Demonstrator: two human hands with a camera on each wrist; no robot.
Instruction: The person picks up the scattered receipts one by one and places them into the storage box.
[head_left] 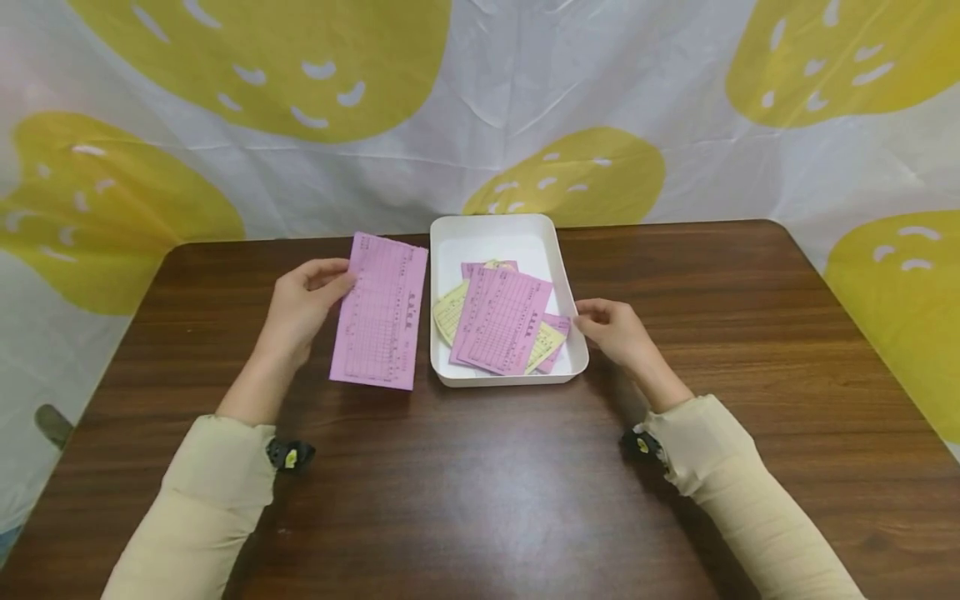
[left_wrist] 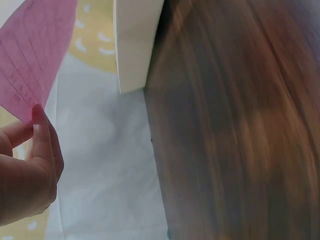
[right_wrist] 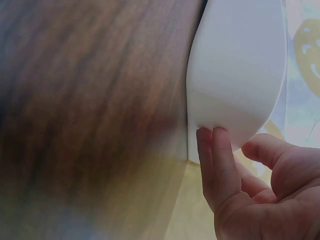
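My left hand pinches a pink printed slip by its left edge, thumb on the near face. The slip is held up just left of a white tray; in the left wrist view it bends slightly above the fingertips. Inside the tray lie several overlapping pink slips and yellow slips, fanned at angles toward its near end. My right hand holds the tray at its right side, near the front corner. In the right wrist view two fingertips press the outer wall, with the thumb at the rim.
A dark brown wooden table lies under everything. Behind it hangs a white cloth with big yellow shapes, close to the table's back edge. Dark straps circle both wrists at the sleeve ends.
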